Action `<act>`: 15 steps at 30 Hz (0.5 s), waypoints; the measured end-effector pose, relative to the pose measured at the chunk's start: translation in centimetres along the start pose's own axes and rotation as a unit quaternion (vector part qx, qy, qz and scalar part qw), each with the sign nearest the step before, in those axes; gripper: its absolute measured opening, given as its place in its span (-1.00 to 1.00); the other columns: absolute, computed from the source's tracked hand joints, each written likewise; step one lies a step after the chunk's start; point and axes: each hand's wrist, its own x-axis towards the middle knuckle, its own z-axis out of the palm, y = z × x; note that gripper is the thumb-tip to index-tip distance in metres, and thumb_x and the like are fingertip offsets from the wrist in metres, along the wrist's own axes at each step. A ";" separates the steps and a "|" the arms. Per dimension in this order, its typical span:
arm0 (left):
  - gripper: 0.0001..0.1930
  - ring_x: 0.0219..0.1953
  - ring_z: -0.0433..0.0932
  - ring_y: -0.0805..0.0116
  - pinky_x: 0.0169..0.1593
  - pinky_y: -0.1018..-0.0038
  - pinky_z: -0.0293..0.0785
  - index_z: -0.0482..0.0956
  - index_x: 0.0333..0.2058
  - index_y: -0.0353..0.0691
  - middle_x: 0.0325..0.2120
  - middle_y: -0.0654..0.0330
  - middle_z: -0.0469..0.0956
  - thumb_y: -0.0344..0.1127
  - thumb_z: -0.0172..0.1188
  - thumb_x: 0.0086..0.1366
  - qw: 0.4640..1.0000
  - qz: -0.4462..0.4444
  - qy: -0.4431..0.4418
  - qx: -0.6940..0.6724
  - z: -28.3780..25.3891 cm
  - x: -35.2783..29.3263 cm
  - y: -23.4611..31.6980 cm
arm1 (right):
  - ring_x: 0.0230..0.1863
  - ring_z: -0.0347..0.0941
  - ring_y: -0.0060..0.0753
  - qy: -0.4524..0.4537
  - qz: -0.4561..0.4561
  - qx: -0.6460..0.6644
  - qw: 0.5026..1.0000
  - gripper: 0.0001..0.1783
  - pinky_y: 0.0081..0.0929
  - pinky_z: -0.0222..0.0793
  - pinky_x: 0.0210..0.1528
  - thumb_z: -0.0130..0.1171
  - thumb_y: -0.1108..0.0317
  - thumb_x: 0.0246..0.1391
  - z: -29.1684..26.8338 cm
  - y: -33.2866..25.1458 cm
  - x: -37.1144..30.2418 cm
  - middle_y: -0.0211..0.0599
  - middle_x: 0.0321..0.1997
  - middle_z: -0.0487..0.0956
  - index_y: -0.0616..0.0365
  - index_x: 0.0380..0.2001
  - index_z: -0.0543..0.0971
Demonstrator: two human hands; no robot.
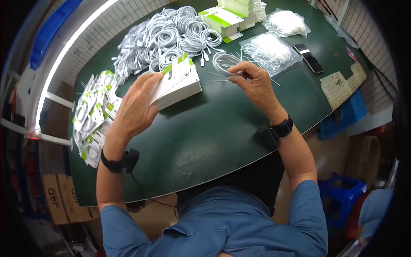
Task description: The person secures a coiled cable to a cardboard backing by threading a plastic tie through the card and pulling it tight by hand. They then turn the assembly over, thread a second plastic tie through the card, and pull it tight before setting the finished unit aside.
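My left hand [136, 105] is at the near left end of a thick stack of white and green cards [182, 88], its fingers over the top card and its thumb along the side. To the right of that stack, my right hand [255, 85] is closed in a pinch on a coiled grey-white cable [220, 63]. Thin pale ends stick out leftward from below the coil; I cannot tell whether they are cable ends or ties. The coil hangs in the air above the dark green table [201, 137].
Behind the stack lies a big heap of coiled cables [165, 36]. Cards with cables on them [92, 118] pile up at left. More card stacks [222, 19], bags of white cable ties [270, 51] [286, 22], a phone [308, 58] and worn paper [342, 85] lie far and right.
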 end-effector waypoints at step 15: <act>-0.94 -0.35 0.66 0.06 -0.33 0.18 0.58 0.47 -0.41 -0.26 -0.50 0.10 0.59 -0.47 0.18 0.19 0.999 0.001 -0.034 0.036 6.0 -5.7 6.3 | -0.32 0.59 -0.37 -0.111 -0.134 -0.095 0.980 -0.76 -0.47 0.51 -0.28 0.36 0.65 0.04 6.1 -7.6 -4.3 -0.23 -0.27 0.64 0.20 -0.19 0.69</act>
